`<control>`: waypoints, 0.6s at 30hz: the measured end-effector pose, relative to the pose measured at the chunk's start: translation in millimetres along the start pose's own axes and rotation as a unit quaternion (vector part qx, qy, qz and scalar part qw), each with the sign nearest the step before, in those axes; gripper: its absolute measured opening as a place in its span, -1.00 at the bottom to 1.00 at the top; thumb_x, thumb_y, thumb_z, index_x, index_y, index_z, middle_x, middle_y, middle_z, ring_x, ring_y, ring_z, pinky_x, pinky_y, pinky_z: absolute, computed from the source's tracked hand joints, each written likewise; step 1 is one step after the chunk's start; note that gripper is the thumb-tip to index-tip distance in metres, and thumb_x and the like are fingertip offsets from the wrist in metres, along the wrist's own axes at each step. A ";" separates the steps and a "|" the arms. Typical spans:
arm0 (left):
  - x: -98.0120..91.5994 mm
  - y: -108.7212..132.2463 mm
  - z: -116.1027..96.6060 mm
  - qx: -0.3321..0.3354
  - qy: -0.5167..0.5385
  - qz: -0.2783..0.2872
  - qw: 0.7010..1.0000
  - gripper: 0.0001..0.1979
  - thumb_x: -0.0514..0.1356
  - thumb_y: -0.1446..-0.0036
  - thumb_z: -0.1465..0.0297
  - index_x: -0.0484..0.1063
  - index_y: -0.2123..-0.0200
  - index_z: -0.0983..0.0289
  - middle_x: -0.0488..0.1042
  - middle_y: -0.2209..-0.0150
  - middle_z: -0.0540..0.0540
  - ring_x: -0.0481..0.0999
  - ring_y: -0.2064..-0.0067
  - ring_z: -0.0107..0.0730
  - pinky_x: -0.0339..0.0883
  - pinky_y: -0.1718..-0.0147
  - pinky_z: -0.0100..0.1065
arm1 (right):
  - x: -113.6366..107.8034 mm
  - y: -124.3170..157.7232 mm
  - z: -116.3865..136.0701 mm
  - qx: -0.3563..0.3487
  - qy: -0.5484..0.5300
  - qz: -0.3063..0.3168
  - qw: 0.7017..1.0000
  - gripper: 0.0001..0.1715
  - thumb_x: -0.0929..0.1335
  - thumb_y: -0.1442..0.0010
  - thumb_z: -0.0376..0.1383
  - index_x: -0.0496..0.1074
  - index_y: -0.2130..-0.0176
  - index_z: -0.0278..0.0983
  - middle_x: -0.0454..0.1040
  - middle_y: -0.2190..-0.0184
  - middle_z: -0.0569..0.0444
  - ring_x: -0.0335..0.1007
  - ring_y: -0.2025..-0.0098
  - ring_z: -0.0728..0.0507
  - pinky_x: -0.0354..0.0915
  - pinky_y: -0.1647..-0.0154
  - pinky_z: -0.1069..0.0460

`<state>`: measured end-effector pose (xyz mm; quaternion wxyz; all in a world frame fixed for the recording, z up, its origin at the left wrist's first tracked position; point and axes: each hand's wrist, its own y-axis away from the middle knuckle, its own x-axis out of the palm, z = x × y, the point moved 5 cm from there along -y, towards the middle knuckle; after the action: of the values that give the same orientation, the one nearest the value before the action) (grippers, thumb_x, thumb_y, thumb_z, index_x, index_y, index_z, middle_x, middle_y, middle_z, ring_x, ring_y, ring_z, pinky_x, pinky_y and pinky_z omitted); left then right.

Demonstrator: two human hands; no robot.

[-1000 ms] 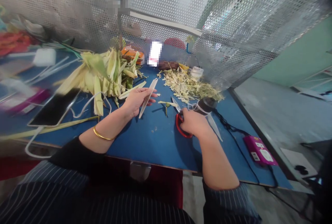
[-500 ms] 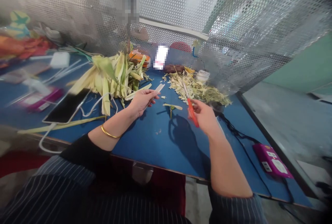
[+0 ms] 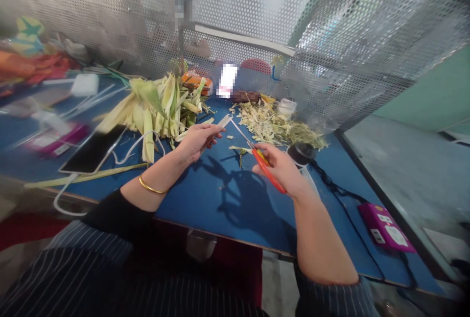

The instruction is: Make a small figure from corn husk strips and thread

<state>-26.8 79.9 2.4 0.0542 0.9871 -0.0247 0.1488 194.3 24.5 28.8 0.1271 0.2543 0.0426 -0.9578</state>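
Observation:
My left hand [image 3: 200,141] pinches a pale strip of corn husk [image 3: 223,121], its free end pointing away to the right. Red-handled scissors [image 3: 267,170] are in my right hand [image 3: 282,167], and their blade tips reach the end of the strip. Whether the blades are closed on it, I cannot tell. Under the scissors, a small piece with a green stem [image 3: 241,151] lies on the blue table [image 3: 191,204]. Husk strips [image 3: 161,106] are heaped beyond my left hand. Past the scissors spreads a pile of small husk trimmings [image 3: 271,123].
A phone [image 3: 93,150] with a white cable lies at the left. A black round object [image 3: 301,152] and cables are by my right hand, leading to a purple box [image 3: 385,227]. A perforated metal screen [image 3: 249,8] stands behind the table. A blurred orange heap [image 3: 36,72] sits far left.
My right hand has swung the scissors left and down, bringing the blade tips to the husk strip's end. My left hand has shifted slightly left, still pinching the strip.

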 end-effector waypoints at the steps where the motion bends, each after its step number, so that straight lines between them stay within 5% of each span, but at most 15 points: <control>1: 0.7 0.4 -0.1 -0.001 -0.001 0.000 1.000 -0.89 0.30 -0.05 0.38 0.56 0.42 0.33 0.46 0.49 0.04 0.30 0.58 -0.67 0.07 0.61 -0.52 | -0.3 0.0 0.4 0.000 0.006 -0.001 1.000 -0.27 0.51 0.10 -0.17 0.32 -0.05 -0.25 0.39 0.32 0.11 0.37 0.31 -0.09 0.35 0.20 -0.06; 18: 10.2 4.1 7.4 -0.019 -0.066 0.051 0.996 -0.85 0.32 -0.01 0.33 0.59 0.39 0.30 0.46 0.51 0.04 0.28 0.60 -0.65 0.03 0.65 -0.50 | 2.3 1.3 7.5 -0.007 -0.009 -0.052 0.999 -0.41 0.51 0.11 -0.15 0.49 0.07 -0.30 0.50 0.42 0.09 0.43 0.43 -0.09 0.35 0.42 0.02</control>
<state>-15.2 74.7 -1.2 0.0633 0.9911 -0.0809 0.0852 189.1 21.7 34.1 0.0795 0.2420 0.0609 -0.9651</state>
